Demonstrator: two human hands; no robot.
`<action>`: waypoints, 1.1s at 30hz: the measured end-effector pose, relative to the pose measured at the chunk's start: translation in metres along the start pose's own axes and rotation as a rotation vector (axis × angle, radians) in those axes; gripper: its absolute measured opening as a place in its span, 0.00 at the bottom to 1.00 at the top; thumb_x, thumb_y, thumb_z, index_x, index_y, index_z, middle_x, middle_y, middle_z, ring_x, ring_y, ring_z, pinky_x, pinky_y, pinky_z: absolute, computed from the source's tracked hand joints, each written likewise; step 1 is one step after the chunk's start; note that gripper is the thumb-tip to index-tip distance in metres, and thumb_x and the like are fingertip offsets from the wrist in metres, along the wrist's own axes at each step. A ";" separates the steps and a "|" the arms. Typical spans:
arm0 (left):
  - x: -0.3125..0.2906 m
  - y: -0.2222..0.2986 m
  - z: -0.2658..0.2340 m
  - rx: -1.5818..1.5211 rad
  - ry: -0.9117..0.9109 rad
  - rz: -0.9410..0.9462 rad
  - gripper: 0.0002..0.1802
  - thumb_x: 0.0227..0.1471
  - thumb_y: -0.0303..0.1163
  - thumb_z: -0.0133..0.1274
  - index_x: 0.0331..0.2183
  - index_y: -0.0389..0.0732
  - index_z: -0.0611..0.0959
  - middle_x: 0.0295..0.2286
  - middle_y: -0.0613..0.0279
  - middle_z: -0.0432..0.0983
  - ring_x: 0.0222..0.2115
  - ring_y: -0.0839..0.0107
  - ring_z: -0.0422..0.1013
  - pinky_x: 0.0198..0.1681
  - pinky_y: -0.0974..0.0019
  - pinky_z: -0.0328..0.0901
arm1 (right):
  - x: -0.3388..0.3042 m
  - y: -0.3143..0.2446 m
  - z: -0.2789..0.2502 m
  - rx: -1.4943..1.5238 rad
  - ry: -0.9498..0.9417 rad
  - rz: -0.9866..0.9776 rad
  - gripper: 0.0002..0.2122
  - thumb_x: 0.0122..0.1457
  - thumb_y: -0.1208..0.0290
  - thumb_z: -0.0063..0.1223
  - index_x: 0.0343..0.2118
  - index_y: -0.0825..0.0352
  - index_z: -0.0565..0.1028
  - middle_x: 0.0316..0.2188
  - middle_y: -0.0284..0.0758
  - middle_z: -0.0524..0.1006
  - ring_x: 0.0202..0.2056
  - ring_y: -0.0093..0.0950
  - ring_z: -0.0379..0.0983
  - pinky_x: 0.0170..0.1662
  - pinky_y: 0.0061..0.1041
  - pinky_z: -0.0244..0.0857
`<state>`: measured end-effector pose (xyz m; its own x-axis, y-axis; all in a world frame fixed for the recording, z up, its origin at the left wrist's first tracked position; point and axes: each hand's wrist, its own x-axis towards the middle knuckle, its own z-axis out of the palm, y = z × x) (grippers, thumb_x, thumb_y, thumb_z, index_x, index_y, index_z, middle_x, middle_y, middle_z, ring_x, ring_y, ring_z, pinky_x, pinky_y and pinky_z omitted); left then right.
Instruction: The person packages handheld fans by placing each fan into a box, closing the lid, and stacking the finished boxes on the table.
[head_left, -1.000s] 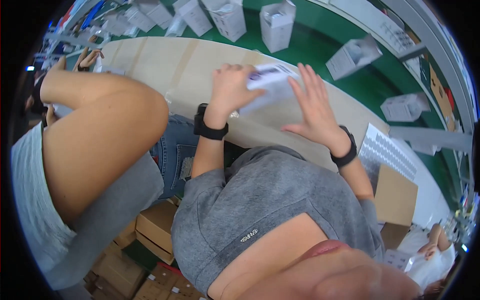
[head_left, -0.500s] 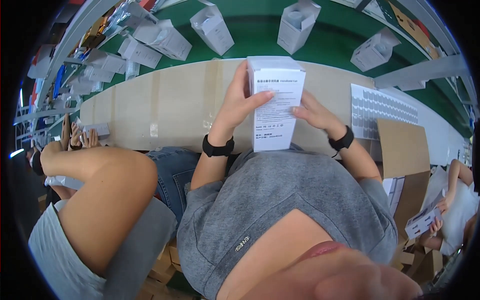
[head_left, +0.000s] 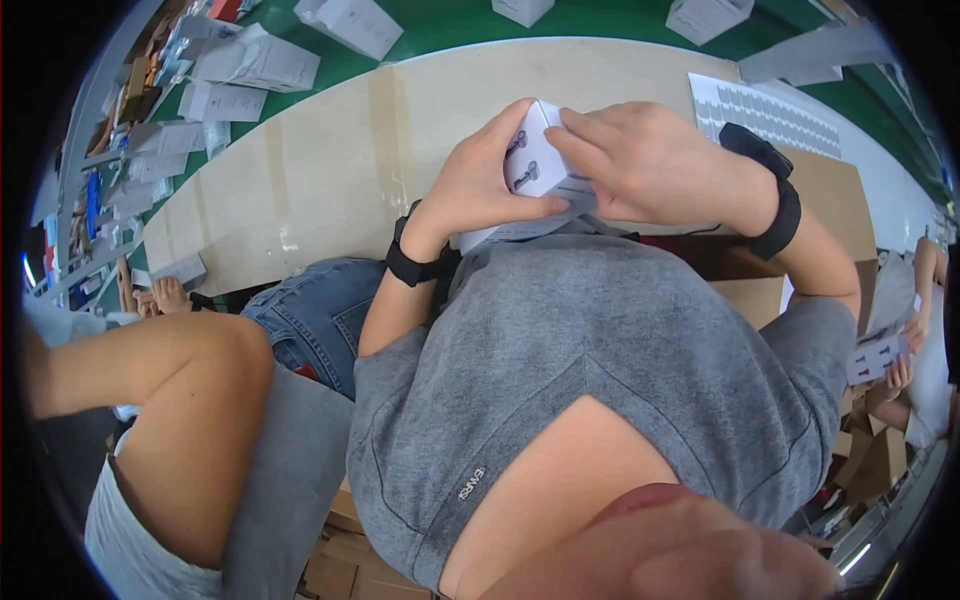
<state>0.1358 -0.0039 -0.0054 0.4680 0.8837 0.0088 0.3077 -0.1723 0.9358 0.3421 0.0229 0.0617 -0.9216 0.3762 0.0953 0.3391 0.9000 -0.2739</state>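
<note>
A white carton [head_left: 543, 172] with small printed pictures of handheld fans is held close to my chest, tilted, with one end raised. My left hand [head_left: 490, 182] wraps its left side, thumb lying across the printed face. On the right, my right hand [head_left: 645, 165] has its bent fingers pressed against the carton's upper end and edge. Whether those fingers grip a flap or merely press there is hidden. The carton's lower part runs down behind my left wrist and shirt.
Several white cartons [head_left: 262, 62] stand along the green surface [head_left: 440, 30] behind the pale worktable [head_left: 330, 150]. A label sheet [head_left: 765, 115] lies at right, beside a brown cardboard box [head_left: 830, 200]. Co-workers sit left and right; the right one's hand [head_left: 897, 372] holds a carton.
The carton has been turned and tipped, so its fan pictures show instead of the text panel. My right hand has moved from its side onto its upper end. The view has shifted.
</note>
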 end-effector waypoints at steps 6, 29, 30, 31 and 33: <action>0.010 -0.001 0.011 -0.099 -0.066 -0.002 0.47 0.24 0.41 0.65 0.49 0.36 0.64 0.39 0.52 0.68 0.39 0.61 0.67 0.42 0.66 0.62 | -0.025 0.007 -0.003 0.005 0.088 -0.005 0.23 0.35 0.74 0.55 0.41 0.66 0.69 0.35 0.42 0.73 0.30 0.37 0.72 0.32 0.27 0.67; 0.044 0.003 0.012 -0.091 -0.241 0.353 0.49 0.26 0.44 0.65 0.50 0.34 0.63 0.41 0.48 0.68 0.42 0.59 0.67 0.44 0.65 0.62 | -0.008 0.072 -0.013 1.526 0.054 0.359 0.10 0.48 0.76 0.51 0.21 0.61 0.60 0.22 0.27 0.65 0.25 0.15 0.58 0.28 0.13 0.52; 0.039 -0.034 -0.007 0.069 -0.242 0.225 0.48 0.27 0.44 0.65 0.50 0.34 0.64 0.40 0.47 0.68 0.41 0.58 0.68 0.43 0.65 0.63 | 0.030 0.075 0.034 1.509 0.119 0.331 0.10 0.48 0.76 0.51 0.21 0.61 0.60 0.22 0.27 0.65 0.25 0.15 0.58 0.28 0.13 0.52; 0.036 -0.037 0.001 0.178 -0.179 0.072 0.47 0.29 0.45 0.64 0.49 0.33 0.64 0.39 0.45 0.69 0.39 0.57 0.68 0.41 0.64 0.63 | 0.046 0.078 0.048 1.342 0.126 0.267 0.08 0.48 0.75 0.52 0.22 0.62 0.62 0.24 0.26 0.66 0.26 0.15 0.59 0.28 0.14 0.53; 0.033 -0.030 0.016 0.278 -0.106 -0.074 0.46 0.30 0.45 0.63 0.49 0.33 0.64 0.38 0.44 0.69 0.38 0.56 0.69 0.40 0.64 0.64 | 0.045 0.093 0.044 1.161 0.127 0.201 0.07 0.48 0.74 0.52 0.24 0.63 0.64 0.25 0.26 0.67 0.27 0.14 0.60 0.28 0.14 0.54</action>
<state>0.1558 0.0236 -0.0387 0.5153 0.8504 -0.1059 0.5521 -0.2349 0.8000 0.3238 0.1138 -0.0019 -0.8239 0.5661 0.0276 0.0409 0.1080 -0.9933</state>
